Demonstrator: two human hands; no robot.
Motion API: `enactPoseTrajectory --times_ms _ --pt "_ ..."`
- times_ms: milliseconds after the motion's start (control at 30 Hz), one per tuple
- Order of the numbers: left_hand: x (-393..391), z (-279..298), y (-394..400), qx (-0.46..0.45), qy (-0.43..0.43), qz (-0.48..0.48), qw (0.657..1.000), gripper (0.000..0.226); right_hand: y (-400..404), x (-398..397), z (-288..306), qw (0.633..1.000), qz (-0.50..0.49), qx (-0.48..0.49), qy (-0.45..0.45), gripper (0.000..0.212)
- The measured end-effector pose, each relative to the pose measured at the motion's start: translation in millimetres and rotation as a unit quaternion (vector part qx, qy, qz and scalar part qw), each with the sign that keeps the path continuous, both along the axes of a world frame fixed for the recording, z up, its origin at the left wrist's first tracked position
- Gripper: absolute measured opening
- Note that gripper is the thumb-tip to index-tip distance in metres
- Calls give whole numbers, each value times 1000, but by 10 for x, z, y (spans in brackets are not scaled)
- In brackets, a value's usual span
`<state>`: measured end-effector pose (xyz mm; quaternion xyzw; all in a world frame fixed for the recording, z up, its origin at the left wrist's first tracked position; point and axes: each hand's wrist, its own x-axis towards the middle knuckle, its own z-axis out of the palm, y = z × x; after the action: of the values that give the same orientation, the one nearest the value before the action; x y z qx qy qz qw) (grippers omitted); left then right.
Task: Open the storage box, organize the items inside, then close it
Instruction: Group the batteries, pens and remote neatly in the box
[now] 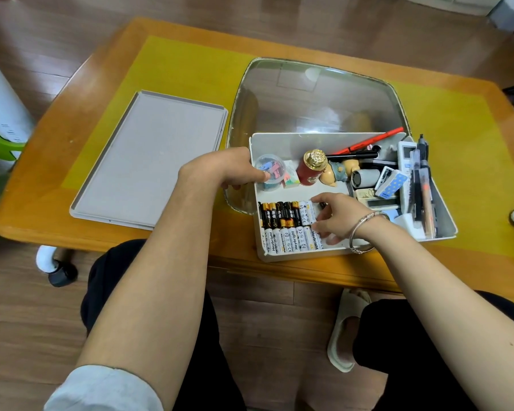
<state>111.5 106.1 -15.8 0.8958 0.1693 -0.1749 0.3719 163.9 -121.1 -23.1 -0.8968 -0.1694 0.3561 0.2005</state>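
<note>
The white storage box [303, 137] stands open on the table's near right side. Its grey lid [149, 158] lies flat to the left. Two rows of batteries [285, 228] line the box's near left corner, black-and-gold ones above white ones. My right hand [337, 216] reaches into the box, fingers curled at the right end of the battery rows, touching them. My left hand [235, 169] grips the box's left wall, its fingers by a clear tub of clips [270, 172]. A red bottle with a gold cap [311, 167], a small figurine, pens and a remote fill the far and right parts.
A large clear dish [318, 93] lies under and behind the box on the yellow mat [190, 69]. The box's near edge overhangs the wooden table's front edge [294, 271]. A white cylinder stands at far left. My knees and a slipper are below the table.
</note>
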Motion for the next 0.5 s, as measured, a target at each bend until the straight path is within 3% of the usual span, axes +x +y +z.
enactPoseTrajectory --times_ms 267,500 --pt "2 -21 13 2 -1 1 1000 33 -104 42 59 1000 -8 22 -2 37" --pt "3 -33 32 3 -5 1 1000 33 -137 -8 72 999 17 29 13 43"
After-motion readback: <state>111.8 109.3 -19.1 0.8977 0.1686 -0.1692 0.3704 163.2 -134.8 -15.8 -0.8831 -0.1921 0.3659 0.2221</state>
